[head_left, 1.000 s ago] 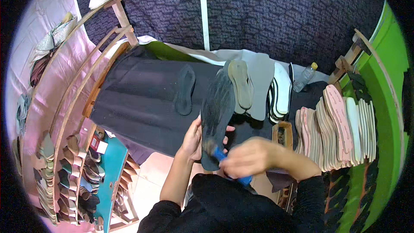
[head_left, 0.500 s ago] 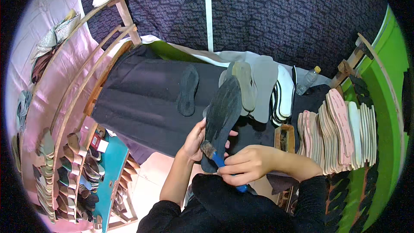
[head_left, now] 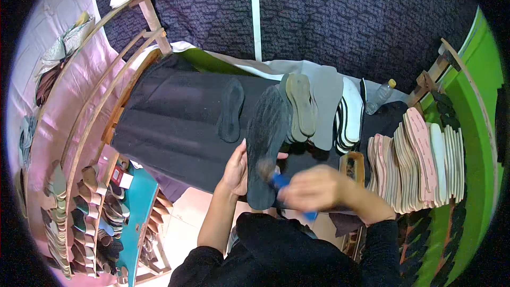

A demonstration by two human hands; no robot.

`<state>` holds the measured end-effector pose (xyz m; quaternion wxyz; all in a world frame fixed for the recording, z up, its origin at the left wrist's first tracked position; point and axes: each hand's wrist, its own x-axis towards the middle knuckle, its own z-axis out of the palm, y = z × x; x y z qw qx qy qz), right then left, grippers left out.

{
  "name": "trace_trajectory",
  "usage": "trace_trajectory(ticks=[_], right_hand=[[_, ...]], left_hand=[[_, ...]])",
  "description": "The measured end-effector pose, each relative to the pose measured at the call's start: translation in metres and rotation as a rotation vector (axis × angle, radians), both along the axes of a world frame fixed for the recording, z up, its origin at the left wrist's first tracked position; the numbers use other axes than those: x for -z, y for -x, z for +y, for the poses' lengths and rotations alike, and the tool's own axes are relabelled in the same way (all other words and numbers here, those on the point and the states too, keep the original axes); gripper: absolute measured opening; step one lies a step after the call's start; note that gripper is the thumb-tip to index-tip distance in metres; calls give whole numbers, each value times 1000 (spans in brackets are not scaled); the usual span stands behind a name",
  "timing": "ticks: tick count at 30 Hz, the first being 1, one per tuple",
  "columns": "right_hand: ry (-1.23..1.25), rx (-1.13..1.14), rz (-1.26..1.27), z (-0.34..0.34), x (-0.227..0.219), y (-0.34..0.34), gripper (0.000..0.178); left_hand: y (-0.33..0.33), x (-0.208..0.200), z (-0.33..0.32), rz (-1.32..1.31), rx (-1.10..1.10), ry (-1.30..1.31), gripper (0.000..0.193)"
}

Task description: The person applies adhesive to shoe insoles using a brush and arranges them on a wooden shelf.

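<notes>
My left hand grips a dark shoe sole by its lower part, thumb along the left edge and fingertips showing past the right edge. The sole is tilted up, its broad end pointing away from me. Blurred by motion, my right hand is closed round the blue handle of a brush. Its bristle end lies against the lower half of the sole. Another dark sole rests on the black cloth left of the held one. Right of it lie olive soles and grey sole-shaped sheets.
Black cloth covers the table. White soles, a plastic bottle, a small open box and upright stacks of pink and beige insoles stand right. Racks of shoe parts stand at lower left.
My right hand has moved right and turned with the brush, whose bristles now sit further up the sole. The held sole has shifted slightly left and stands straighter.
</notes>
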<state>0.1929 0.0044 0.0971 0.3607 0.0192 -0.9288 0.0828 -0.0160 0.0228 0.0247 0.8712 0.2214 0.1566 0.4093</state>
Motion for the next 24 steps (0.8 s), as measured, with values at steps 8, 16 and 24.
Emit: trace_trajectory(ticks=[8, 16, 24], right_hand=[[21, 35, 42, 16, 3, 0, 13], [60, -37, -1, 10, -1, 8, 12], [84, 44, 84, 14, 7, 12, 18]], left_hand=[[2, -11, 4, 27, -85, 23, 66], [2, -12, 4, 84, -128, 2, 66], [5, -5, 7, 118, -164, -90, 67]])
